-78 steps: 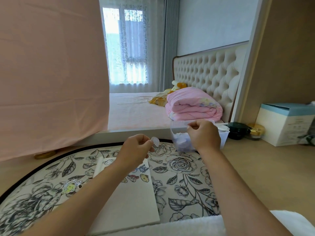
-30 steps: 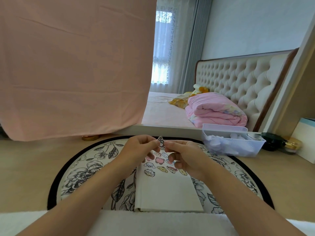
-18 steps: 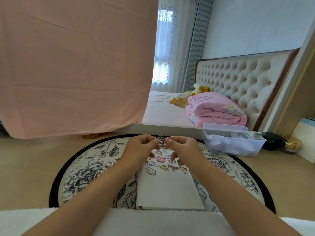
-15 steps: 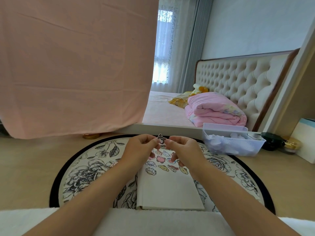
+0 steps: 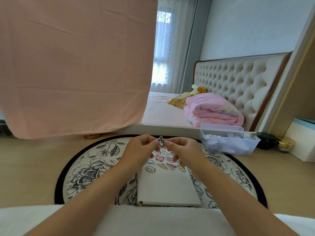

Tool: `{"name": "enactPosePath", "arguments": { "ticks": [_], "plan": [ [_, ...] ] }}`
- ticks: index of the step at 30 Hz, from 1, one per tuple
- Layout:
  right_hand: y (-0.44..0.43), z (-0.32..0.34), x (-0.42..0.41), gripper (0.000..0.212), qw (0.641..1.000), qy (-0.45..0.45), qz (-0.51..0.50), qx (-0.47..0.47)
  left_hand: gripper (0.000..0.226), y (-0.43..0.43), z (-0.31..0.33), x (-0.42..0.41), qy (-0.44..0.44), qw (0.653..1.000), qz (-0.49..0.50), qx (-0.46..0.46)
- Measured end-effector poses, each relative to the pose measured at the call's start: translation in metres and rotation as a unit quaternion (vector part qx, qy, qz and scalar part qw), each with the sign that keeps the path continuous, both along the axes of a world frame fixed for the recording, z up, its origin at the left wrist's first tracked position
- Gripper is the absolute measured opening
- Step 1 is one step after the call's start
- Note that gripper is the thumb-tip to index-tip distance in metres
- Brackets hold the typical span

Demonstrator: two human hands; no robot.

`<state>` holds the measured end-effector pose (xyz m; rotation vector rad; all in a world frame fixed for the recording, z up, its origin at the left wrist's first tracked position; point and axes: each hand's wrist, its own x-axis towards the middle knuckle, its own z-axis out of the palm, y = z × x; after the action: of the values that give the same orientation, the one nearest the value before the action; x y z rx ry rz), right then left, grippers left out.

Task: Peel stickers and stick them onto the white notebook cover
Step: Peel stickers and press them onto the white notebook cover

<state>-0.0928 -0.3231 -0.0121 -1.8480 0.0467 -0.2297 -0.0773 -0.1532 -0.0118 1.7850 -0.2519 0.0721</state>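
Note:
A white notebook (image 5: 167, 188) lies shut on a round floral mat (image 5: 88, 169), with several cartoon stickers (image 5: 160, 158) on the far part of its cover. Above that far edge I hold a small dark sticker (image 5: 161, 141) upright. My left hand (image 5: 141, 150) pinches its left side. My right hand (image 5: 183, 151) pinches its right side. Both hands hover just over the cover, fingertips nearly meeting.
A clear plastic bin (image 5: 228, 142) with pale bits stands on the floor at the right of the mat. A white box (image 5: 301, 138), a black jar (image 5: 265, 139) and a gold jar (image 5: 286, 143) sit beyond it. A pink sheet (image 5: 73, 65) hangs at left; a bed lies behind.
Earlier my right hand was at the plastic bin; it then came to meet the left over the notebook. Over the last second both hands keep pinching the sticker, almost still.

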Motion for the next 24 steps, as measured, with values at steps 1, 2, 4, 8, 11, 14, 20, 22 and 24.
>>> {"name": "enactPosePath", "arguments": {
  "ticks": [1,2,4,8,11,14,20,22,24],
  "plan": [
    [0.0,0.0,-0.002,0.014,1.0,-0.004,0.007,-0.007,0.013,0.001,0.0,-0.002,-0.003,1.0,-0.004,0.006],
    [0.001,0.001,-0.004,0.013,1.0,-0.008,0.015,-0.014,0.013,0.002,0.001,-0.004,-0.005,1.0,-0.008,0.011],
    [0.001,0.003,-0.008,0.014,0.999,-0.011,0.025,-0.035,0.014,0.004,0.002,-0.009,-0.011,1.0,-0.016,0.019],
    [0.002,0.004,-0.016,0.017,0.998,0.002,0.035,-0.059,0.017,0.011,0.003,-0.016,-0.027,0.997,-0.019,0.066],
    [0.004,-0.002,-0.021,0.018,0.996,0.022,0.036,-0.076,0.022,0.017,-0.003,-0.02,-0.039,0.986,-0.01,0.162],
    [0.003,-0.006,-0.022,0.021,0.994,0.045,0.025,-0.097,0.02,0.022,-0.009,-0.02,-0.093,0.955,0.005,0.282],
    [-0.003,-0.007,-0.02,0.024,0.973,0.15,0.039,-0.171,0.051,0.037,-0.036,-0.01,-0.214,0.883,-0.075,0.411],
    [-0.002,-0.008,-0.019,0.032,0.967,0.16,0.034,-0.197,0.054,0.038,-0.043,-0.007,-0.217,0.882,-0.086,0.41],
    [-0.001,-0.01,-0.019,0.031,0.964,0.158,0.032,-0.213,0.062,0.037,-0.045,-0.006,-0.218,0.881,-0.083,0.412]
  ]
}}
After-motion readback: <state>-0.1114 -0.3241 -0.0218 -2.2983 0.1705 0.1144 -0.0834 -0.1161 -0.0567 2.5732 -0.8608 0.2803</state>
